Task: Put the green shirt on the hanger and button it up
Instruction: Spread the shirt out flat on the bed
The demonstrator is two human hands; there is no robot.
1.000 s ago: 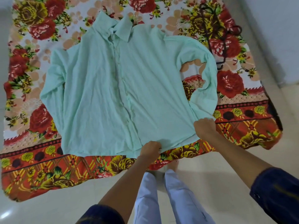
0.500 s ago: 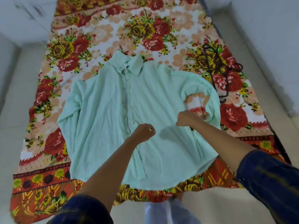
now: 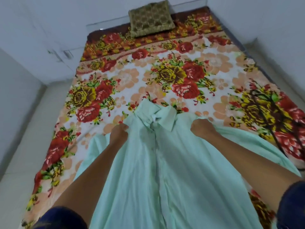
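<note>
Shirt: pale mint-green cotton button-front shirt (image 3: pixel 165 162), spread front-up from the frame's centre to its lower edge, over the red, yellow and peach floral bedspread (image 3: pixel 148 71); pointed collar (image 3: pixel 155 115) at mid-frame, placket running straight down from it.
Left hand: left hand (image 3: pixel 118 133) left of the collar, curled into a fist on the shoulder cloth; looks closed on a pinch of fabric, though fingertips hidden underneath.
Right hand: right hand (image 3: pixel 200 128) right of the collar, likewise fisted, bunching the other shoulder seam.
Hanger: dark thin-framed hanger (image 3: pixel 270 113) lying on the bedspread at right of frame, well apart from both hands, partly lost against the flower print.
Background: olive-brown quilted cushion (image 3: pixel 151 18) at top centre, against the wall.
Stage, judged: shoulders gripped, hanger not yet inside, placket seemingly closed near the collar; buttons too blurred to count.
Risks, judged: with the front fastened, hanger arms likely to jam at the neck opening; uneven lift from one fist likely to twist the shirt or drag the bedspread; one-handed reach for the hanger likely to let a shoulder slump.
</note>
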